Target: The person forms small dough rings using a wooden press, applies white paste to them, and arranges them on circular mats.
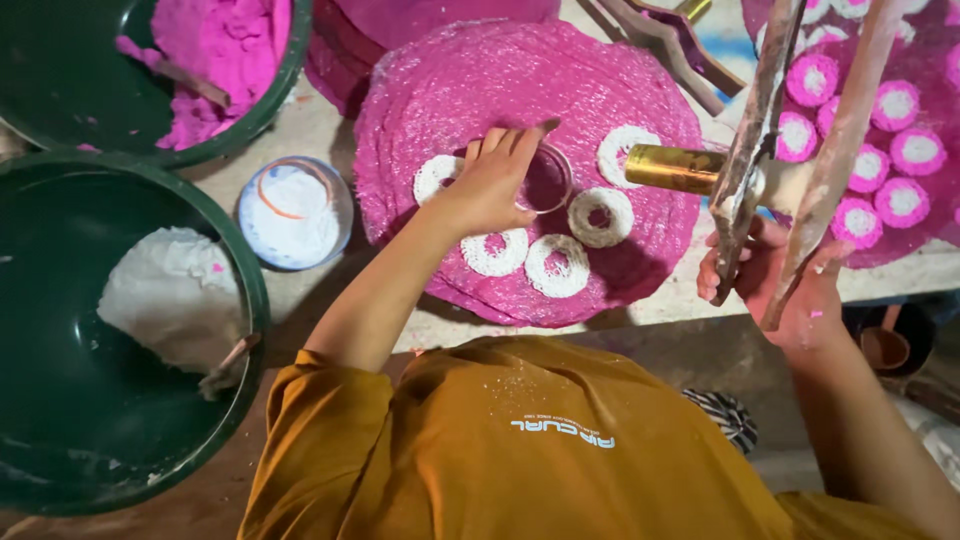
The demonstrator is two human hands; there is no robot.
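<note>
My left hand [490, 182] is closed on a small round metal cup [546, 181], pressing it down on a round pink woven mat [520, 70]. Around it lie several white rings of stringy dough [600, 217], set in an arc on the mat. My right hand [775, 285] grips the two long wooden handles [800, 170] of a press. The press's brass cylinder [678, 168] points left over the mat's right edge. An orange shirt fills the bottom of the view.
A green basin with pink dough [215, 60] sits at top left. Below it is a larger green basin [60, 250] with a lump of white dough [175, 295]. Also here: a small bowl of white powder [295, 212] and a second pink mat [890, 240] with pink-and-white filled rounds.
</note>
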